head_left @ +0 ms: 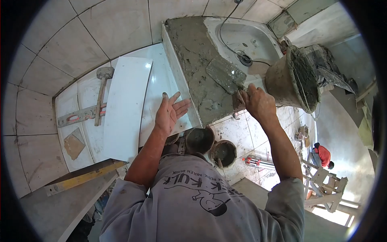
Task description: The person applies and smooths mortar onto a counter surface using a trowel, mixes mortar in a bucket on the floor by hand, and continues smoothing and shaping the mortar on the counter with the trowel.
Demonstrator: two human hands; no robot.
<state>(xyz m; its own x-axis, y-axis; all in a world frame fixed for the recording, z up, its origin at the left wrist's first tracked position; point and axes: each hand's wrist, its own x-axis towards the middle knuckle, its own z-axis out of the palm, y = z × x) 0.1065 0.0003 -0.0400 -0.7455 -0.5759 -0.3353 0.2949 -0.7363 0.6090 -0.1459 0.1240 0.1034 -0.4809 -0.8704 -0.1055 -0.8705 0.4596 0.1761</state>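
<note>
My right hand (259, 103) is closed round the handle of a trowel (225, 75), whose wet, grey-smeared blade lies over the mortar bed (189, 50). The grip itself is mostly hidden by my fingers. My left hand (171, 113) is empty, its fingers spread and palm turned up, close to the upright tile strip (177, 66) that edges the mortar on the left. Beyond the trowel, a white sink (258, 38) with a dark hose in it borders the mortar.
A mortar-filled bucket (282, 78) leans right of the sink. Left, a rubber mallet (100, 94) rests across a spirit level (80, 115), beside a loose white tile (125, 109). Buckets (223, 153) stand below. A person in red (322, 155) bends near a wooden sawhorse (326, 185).
</note>
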